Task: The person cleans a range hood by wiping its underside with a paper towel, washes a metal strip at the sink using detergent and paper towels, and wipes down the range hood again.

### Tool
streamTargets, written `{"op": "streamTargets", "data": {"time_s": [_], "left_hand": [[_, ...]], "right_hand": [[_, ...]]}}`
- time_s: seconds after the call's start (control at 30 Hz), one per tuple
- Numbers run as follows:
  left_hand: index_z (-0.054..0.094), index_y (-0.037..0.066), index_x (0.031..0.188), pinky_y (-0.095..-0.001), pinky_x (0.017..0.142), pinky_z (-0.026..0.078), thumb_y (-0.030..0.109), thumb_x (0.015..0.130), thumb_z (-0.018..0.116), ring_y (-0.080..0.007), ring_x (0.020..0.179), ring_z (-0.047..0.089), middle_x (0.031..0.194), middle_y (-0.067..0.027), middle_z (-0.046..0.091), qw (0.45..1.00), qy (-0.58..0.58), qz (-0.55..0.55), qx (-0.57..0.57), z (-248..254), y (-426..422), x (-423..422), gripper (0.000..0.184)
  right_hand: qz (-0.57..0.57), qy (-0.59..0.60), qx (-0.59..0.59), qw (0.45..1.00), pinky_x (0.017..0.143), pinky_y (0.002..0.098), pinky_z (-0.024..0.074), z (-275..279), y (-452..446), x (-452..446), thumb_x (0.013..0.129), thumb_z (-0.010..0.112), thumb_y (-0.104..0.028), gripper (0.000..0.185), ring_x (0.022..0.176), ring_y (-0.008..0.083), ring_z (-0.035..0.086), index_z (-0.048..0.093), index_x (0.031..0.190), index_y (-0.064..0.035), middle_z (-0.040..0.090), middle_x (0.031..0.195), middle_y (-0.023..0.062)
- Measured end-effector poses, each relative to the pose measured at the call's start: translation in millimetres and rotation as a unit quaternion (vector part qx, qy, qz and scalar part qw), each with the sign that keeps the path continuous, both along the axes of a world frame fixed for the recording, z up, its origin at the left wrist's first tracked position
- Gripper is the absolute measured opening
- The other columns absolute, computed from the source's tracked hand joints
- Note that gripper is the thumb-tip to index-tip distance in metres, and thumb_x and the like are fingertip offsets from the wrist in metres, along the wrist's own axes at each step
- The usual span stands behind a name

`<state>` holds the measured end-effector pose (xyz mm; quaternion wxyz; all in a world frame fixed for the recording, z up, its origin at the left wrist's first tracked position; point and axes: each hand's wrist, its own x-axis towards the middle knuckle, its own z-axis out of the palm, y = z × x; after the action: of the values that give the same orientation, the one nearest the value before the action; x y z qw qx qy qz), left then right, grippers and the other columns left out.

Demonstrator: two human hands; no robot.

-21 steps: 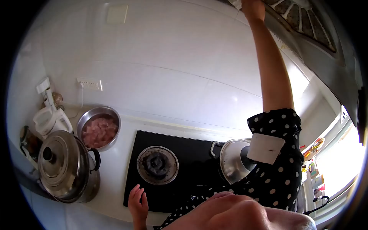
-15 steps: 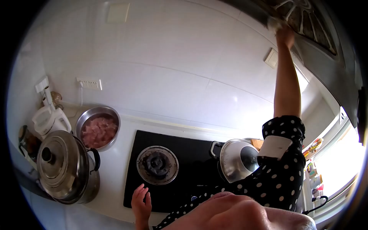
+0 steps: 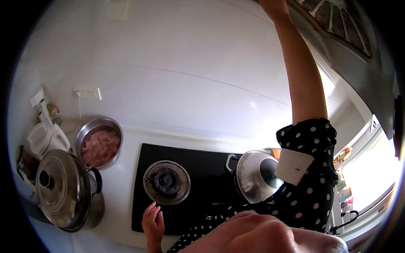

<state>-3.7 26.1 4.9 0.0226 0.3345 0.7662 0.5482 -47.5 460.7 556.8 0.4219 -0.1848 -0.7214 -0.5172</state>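
Note:
My left hand (image 3: 152, 222) hovers over the front left edge of the black cooktop (image 3: 206, 177), its fingers loosely apart and holding nothing. Just beyond it is the left burner (image 3: 167, 182), a round metal ring with a dark centre. My right arm reaches high, in a rolled-up black sleeve with white dots (image 3: 301, 198). At the top edge of the view, beside the range hood (image 3: 358, 80), is my right hand (image 3: 275, 6); its fingers are cut off, so their grip is hidden. A lidded pan (image 3: 253, 181) stands on the cooktop's right side, below that arm.
Left of the cooktop, a metal bowl of raw meat pieces (image 3: 100, 147) stands on the white counter (image 3: 120, 202). A large lidded pot (image 3: 63, 185) and a white appliance (image 3: 48, 137) are farther left. A socket strip (image 3: 87, 92) is on the wall. A bright window (image 3: 371, 177) lies at right.
My right hand has moved up and left along the hood, partly out of view; a pale, blurred thing seen at it earlier no longer shows. My left hand stays over the cooktop's edge.

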Motion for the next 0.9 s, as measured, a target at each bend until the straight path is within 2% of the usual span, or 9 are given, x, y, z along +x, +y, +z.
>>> {"op": "streamTargets", "data": {"time_s": [0.1,0.2,0.3,0.4,0.5,0.6,0.67,0.73,0.9], "left_hand": [[0.061,-0.001,0.09,-0.0345,0.081,0.046,0.005,0.076,0.058,-0.0293,0.093,0.057,0.103,-0.0153,0.058,1.0,0.021,-0.007,-0.006,-0.1,1.4,-2.1,0.015],[0.061,-0.001,0.089,-0.0343,0.081,0.046,0.005,0.076,0.058,-0.029,0.093,0.057,0.103,-0.0154,0.058,0.999,0.04,-0.01,-0.005,1.7,1.6,-6.2,0.015],[0.061,-0.002,0.089,-0.0342,0.081,0.046,0.005,0.077,0.058,-0.0291,0.093,0.057,0.103,-0.0156,0.058,0.999,0.03,-0.007,-0.008,-1.5,-3.5,-8.2,0.015],[0.061,-0.001,0.089,-0.0343,0.081,0.046,0.006,0.077,0.058,-0.0294,0.093,0.057,0.103,-0.0159,0.058,1.0,0.025,0.004,-0.003,-2.5,-5.6,-8.2,0.014],[0.061,-0.001,0.089,-0.0342,0.08,0.046,0.006,0.077,0.058,-0.0296,0.092,0.057,0.102,-0.016,0.059,1.0,0.022,-0.01,-0.004,1.6,-6.5,-9.2,0.014],[0.061,-0.001,0.089,-0.0341,0.08,0.047,0.005,0.076,0.058,-0.0294,0.092,0.058,0.101,-0.0157,0.059,0.999,0.053,-0.007,0.003,7.1,-3.8,-8.9,0.015],[0.061,0.0,0.089,-0.0341,0.079,0.047,0.005,0.076,0.058,-0.0293,0.091,0.058,0.1,-0.0155,0.059,0.998,0.057,0.002,0.004,7.4,-1.4,-7.4,0.015],[0.061,0.0,0.089,-0.034,0.079,0.047,0.005,0.075,0.058,-0.0292,0.091,0.058,0.1,-0.0152,0.06,1.0,0.029,-0.001,0.003,4.3,-1.1,-3.4,0.015],[0.061,0.0,0.089,-0.0341,0.079,0.047,0.005,0.075,0.059,-0.0291,0.091,0.058,0.1,-0.0151,0.059,0.999,0.033,0.003,0.003,0.1,-5.6,0.1,0.015]], "right_hand": [[-0.084,-0.036,0.107,0.99,0.071,0.0364,0.0501,-2.9,25.3,33.9,0.079,0.052,-0.004,0.028,0.089,0.0257,0.054,0.053,0.107,-0.0054,0.05,0.109,0.0091],[-0.002,-0.038,0.164,0.986,0.076,0.0382,0.0483,-1.2,51.0,48.5,0.08,0.048,-0.002,0.028,0.095,0.0295,0.054,0.052,0.108,-0.0052,0.051,0.11,0.0132],[-0.177,0.032,0.144,0.973,0.071,0.0372,0.051,17.1,144.6,67.0,0.078,0.051,-0.008,0.027,0.089,0.025,0.056,0.057,0.102,-0.0192,0.055,0.101,0.0061],[-0.061,0.022,0.067,0.996,0.062,0.0381,0.0517,-28.2,89.7,89.6,0.078,0.051,-0.012,0.028,0.092,0.026,0.056,0.056,0.105,-0.0163,0.053,0.114,0.0091],[0.078,0.005,0.066,0.995,0.07,0.0399,0.051,-43.2,61.4,75.7,0.079,0.05,-0.008,0.02,0.085,0.027,0.057,0.057,0.096,-0.0162,0.057,0.09,0.0108],[0.1,0.025,0.089,0.991,0.064,0.0395,0.0506,-19.5,65.5,37.1,0.081,0.049,-0.018,0.016,0.081,0.0264,0.06,0.06,0.093,-0.0153,0.06,0.084,0.0116],[0.121,0.037,0.021,0.992,0.084,0.0388,0.0455,-23.5,18.7,9.0,0.08,0.045,0.0,0.027,0.102,0.0318,0.051,0.055,0.104,-0.0051,0.053,0.111,0.0149],[0.211,-0.007,-0.038,0.977,0.088,0.0386,0.0428,-33.7,2.1,-17.0,0.08,0.044,0.0,0.024,0.103,0.0329,0.051,0.057,0.1,-0.0022,0.053,0.11,0.0173],[0.158,-0.163,0.004,0.974,0.078,0.0374,0.0472,-74.6,-34.6,-48.9,0.079,0.048,-0.005,0.017,0.092,0.0304,0.054,0.057,0.092,0.0021,0.056,0.096,0.0183]]}}
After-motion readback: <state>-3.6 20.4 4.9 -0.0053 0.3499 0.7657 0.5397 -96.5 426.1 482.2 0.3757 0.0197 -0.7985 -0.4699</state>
